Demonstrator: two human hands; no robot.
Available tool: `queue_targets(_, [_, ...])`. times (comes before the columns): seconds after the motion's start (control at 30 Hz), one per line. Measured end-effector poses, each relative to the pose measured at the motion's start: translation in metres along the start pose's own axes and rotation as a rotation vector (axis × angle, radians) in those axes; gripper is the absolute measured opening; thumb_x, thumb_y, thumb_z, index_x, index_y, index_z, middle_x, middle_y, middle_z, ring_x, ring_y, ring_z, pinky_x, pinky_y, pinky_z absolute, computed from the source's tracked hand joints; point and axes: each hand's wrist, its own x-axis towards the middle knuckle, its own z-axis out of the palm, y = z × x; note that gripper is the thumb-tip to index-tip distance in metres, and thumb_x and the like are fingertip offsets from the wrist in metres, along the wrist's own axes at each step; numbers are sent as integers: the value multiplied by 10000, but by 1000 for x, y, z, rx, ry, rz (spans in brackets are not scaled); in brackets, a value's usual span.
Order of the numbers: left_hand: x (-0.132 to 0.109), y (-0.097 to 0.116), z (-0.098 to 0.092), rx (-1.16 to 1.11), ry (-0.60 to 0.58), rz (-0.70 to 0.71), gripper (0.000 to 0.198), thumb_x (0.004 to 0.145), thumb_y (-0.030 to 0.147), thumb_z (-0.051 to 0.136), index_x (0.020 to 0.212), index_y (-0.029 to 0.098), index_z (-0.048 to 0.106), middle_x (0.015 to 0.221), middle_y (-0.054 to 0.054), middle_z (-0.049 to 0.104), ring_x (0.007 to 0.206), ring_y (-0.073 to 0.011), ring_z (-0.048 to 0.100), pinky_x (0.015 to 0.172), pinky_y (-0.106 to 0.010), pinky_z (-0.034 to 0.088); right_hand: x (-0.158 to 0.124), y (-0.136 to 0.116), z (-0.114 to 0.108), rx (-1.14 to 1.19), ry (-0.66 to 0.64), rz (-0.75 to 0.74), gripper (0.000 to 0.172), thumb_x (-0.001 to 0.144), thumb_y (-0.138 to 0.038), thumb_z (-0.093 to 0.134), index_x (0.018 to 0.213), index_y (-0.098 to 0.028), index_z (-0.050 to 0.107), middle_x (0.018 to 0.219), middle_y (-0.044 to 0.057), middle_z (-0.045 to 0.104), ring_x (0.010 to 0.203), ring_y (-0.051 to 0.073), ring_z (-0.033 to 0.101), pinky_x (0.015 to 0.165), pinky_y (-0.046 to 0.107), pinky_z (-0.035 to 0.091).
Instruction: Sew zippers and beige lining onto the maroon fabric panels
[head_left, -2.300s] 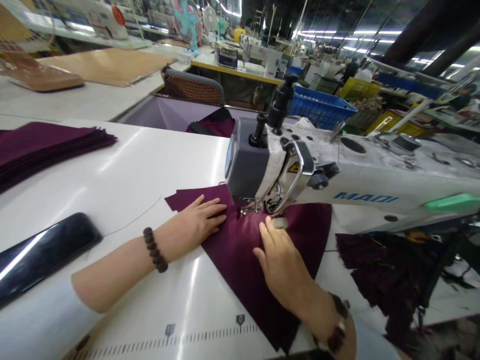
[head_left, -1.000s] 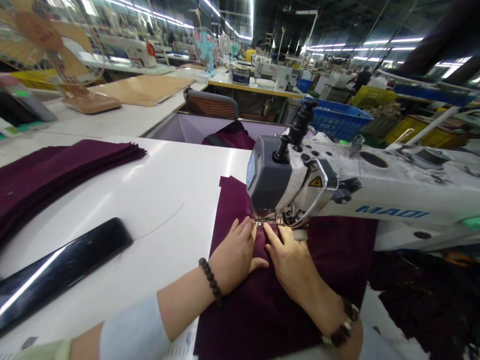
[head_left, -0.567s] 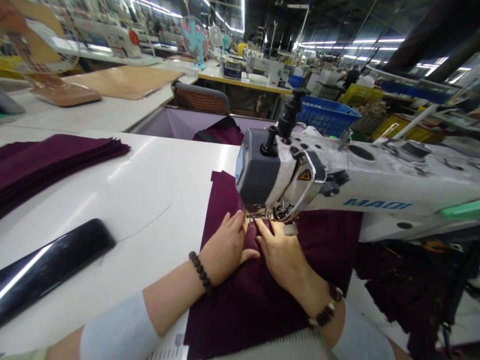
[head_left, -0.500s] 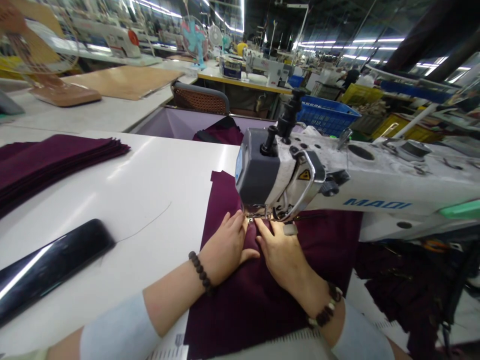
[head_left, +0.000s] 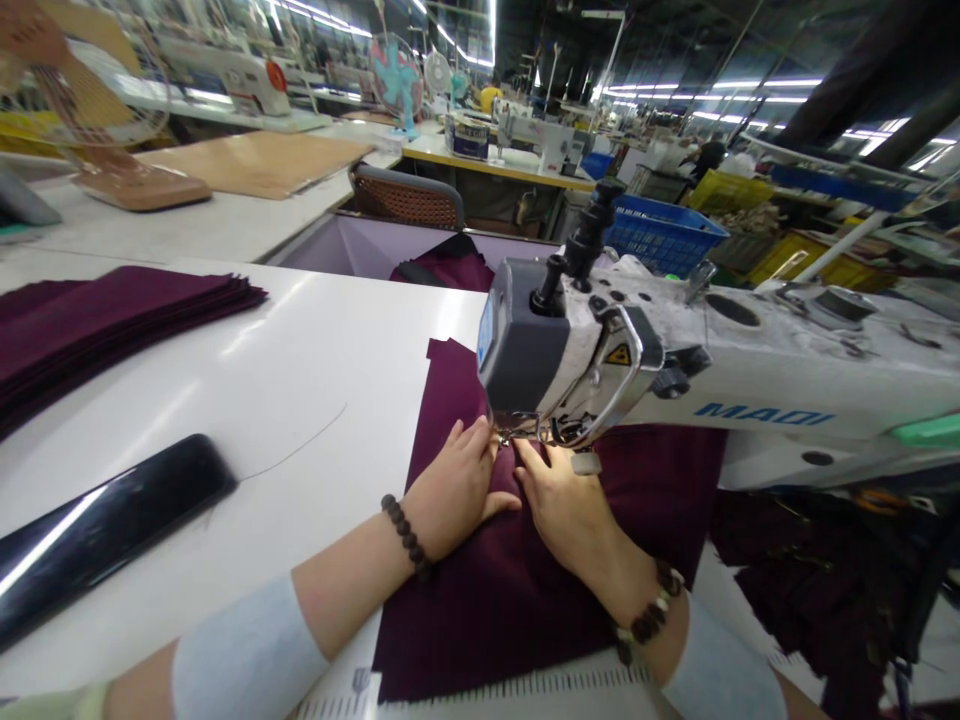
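Note:
A dark maroon fabric panel [head_left: 495,610] lies flat under the head of a white and grey sewing machine [head_left: 525,330]. My left hand [head_left: 454,490] rests flat on the cloth, left of the presser foot [head_left: 504,438], with its thumb stretched out to the right. Just right of the foot, my right hand [head_left: 566,510] presses on the same panel, fingers extended toward the needle area. Both hands are open and lie on top of the cloth without gripping it. Part of the needle area is hidden by the fingers and the machine head.
A stack of maroon fabric pieces [head_left: 112,330] lies at the left of the white table [head_left: 315,350]. Nearer is a glossy black phone-like object [head_left: 112,530]. More maroon cloth [head_left: 795,590] hangs at the right. Beyond the machine is a blue basket [head_left: 660,235].
The whole view has shifted slightly, so things appear a little further right. Both hands keep their places on the fabric, which shows little or no movement.

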Motion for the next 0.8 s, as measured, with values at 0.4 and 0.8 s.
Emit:
queue_targets(0.4, [3, 1, -2, 16, -54, -9, 727, 749, 479, 612, 1223, -35, 416, 1240, -282, 452, 1225, -356, 365, 1025, -513, 285, 3, 1, 0, 58, -15, 4, 304, 902, -238, 387, 1178, -205, 511, 1121, 95, 560, 1040, 257, 487, 861, 421, 400])
queue_targets(0.8, [-58, -18, -14, 2, -251, -66, 774, 720, 525, 620, 1353, 190, 327, 1422, -157, 237, 1305, -327, 232, 1031, -554, 221, -35, 75, -5, -165, 492, -435, 340, 923, -277, 291, 1131, -172, 539, 1106, 93, 590, 1100, 229, 503, 1058, 491, 177])
